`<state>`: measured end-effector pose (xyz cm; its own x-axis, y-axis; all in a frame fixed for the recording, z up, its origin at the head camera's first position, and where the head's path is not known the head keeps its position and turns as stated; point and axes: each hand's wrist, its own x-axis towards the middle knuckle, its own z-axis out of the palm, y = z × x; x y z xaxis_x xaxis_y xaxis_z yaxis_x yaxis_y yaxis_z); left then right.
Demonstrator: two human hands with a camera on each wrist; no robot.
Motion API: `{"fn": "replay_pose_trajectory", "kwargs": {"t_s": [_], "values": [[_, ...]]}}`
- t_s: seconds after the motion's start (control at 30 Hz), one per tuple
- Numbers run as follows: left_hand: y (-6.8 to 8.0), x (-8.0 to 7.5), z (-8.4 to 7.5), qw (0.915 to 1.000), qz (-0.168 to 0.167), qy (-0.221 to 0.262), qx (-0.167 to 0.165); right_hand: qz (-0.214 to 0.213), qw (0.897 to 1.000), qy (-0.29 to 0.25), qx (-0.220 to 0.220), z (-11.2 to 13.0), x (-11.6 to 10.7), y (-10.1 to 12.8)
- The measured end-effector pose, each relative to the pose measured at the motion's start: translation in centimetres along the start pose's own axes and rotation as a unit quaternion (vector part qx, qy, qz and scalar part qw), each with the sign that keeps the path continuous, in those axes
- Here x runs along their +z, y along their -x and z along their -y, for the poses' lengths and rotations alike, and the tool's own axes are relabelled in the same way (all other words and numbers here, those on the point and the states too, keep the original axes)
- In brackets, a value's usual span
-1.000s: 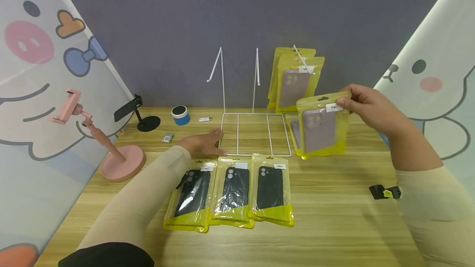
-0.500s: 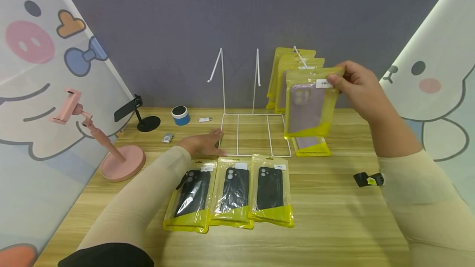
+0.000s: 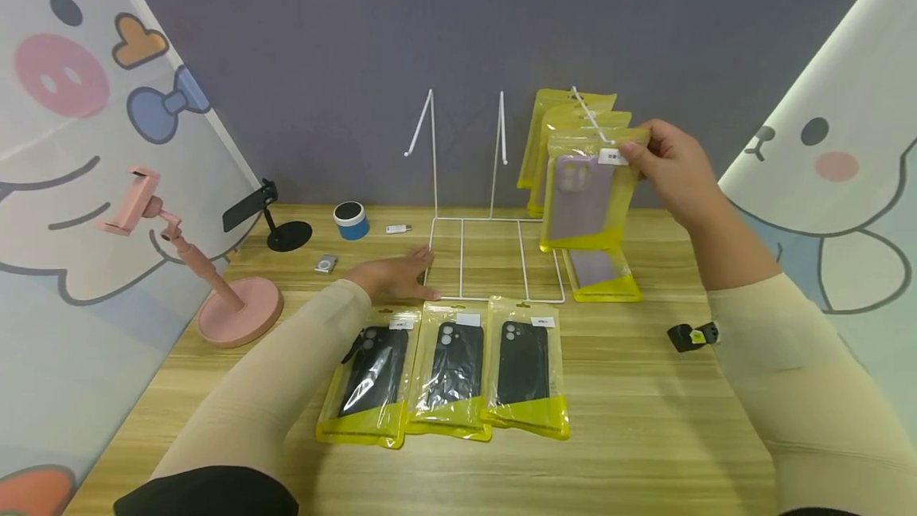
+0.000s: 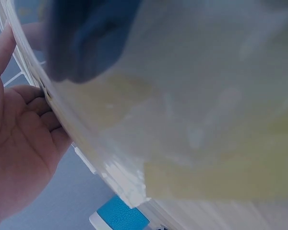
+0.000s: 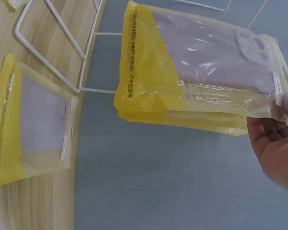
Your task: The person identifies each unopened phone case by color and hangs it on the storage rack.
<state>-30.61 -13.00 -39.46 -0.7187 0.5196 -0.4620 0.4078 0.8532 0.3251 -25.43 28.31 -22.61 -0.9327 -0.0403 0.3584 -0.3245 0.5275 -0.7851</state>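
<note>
Item: lilac phone case in a yellow hang-pouch [image 3: 583, 193], held upright at the far right of the table, its top edge level with the slanted right peg [image 3: 589, 118] of the white wire display rack [image 3: 494, 257]. Two like pouches [image 3: 566, 114] already hang on that peg just behind it; judged to be held there so the hang-hole can meet the peg tip.

Right hand [image 3: 669, 166]: raised, thumb and fingers pinching the pouch's top right corner by its white label; forearm angled up from the near right.

Left hand [image 3: 397, 275]: flat, fingers straight, resting on the table against the rack's near left base corner, gripping nothing; judged to be steadying the rack.

Stock lying flat: one lilac pouch [image 3: 598, 273] on the table below the held one; three black-case pouches [image 3: 447, 369] in a row, near centre.

Also present: pink phone stand [image 3: 215, 277] left; black stand [image 3: 275, 221], blue-and-white round item [image 3: 350, 220], far left; small black clip [image 3: 691, 336], right.
</note>
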Motion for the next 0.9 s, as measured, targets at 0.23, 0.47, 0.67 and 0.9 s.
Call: {"fn": "replay_pose_trajectory", "kwargs": {"t_s": [0.23,0.47,0.67,0.9], "values": [[0.1,0.0,-0.2,1.0,-0.004,-0.004,0.002,0.02,0.999,0.039,0.026,0.0,0.1,-1.5],[0.2,-0.1,-0.4,1.0,-0.003,0.0,-0.003,0.034,0.999,0.006,0.027,-0.6,-0.1,-2.1],[0.3,-0.1,-0.4,0.9999,-0.005,-0.01,0.002,0.004,0.999,-0.025,0.029,-2.8,-0.9,-1.3],[0.3,-0.1,-0.3,1.0,-0.004,0.001,0.003,0.076,0.987,0.119,0.076,-7.9,-1.4,0.5]]}}
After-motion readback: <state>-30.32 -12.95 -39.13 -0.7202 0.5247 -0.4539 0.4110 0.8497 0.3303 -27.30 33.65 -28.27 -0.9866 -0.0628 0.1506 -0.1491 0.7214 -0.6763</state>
